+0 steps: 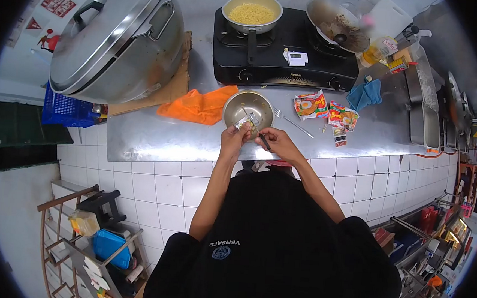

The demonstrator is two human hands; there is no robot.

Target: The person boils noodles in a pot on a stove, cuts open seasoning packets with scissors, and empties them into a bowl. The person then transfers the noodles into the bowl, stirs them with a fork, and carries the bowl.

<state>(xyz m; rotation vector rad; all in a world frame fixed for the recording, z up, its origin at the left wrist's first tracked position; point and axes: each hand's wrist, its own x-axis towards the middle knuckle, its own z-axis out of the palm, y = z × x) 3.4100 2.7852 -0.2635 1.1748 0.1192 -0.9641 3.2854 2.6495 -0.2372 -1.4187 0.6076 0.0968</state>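
Over the near part of a metal bowl (234, 106), my left hand (236, 137) pinches a small shiny sachet (242, 122). My right hand (280, 143) is closed on the dark handle of a utensil (264, 141), whose tip reaches over the bowl toward the sachet; whether it is a knife or scissors is hard to tell. A fork (299, 126) lies on the steel counter to the right of the bowl. An orange cloth (197, 106) touches the bowl's left side.
A black gas stove (284, 75) carries a pan of noodles (251, 13) and a used wok (333, 28). Noodle packets (311, 105) and a blue cloth (365, 94) lie to the right. A large lidded pot (129, 60) stands at left on cardboard.
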